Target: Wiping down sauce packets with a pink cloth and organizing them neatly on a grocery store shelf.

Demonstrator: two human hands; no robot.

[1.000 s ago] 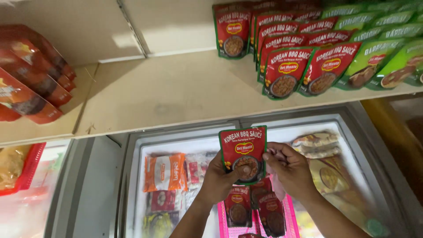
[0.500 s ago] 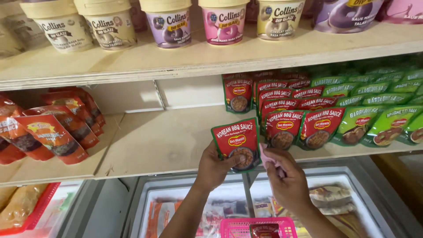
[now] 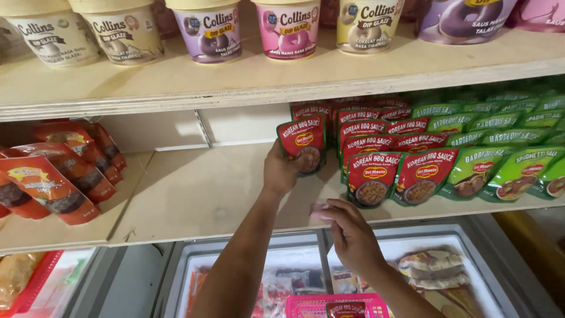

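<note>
The left hand (image 3: 282,172) has its fingers clenched around one red sauce pouch (image 3: 302,143), holding it upright over the middle wooden shelf (image 3: 200,194), just left of the stocked rows. The right hand (image 3: 352,234) pinches a small pink cloth-like scrap (image 3: 318,211) at the shelf's front edge. The nearest row of red pouches (image 3: 395,176) counts two, with more rows stacked behind; glossy green pouches (image 3: 500,168) sit to their right. Five round plastic tubs (image 3: 212,29) show fully on the upper shelf. Orange-red foil packs (image 3: 59,176) lean at the left. Compared with half a second ago, the pouch has moved farther in toward the shelf.
</note>
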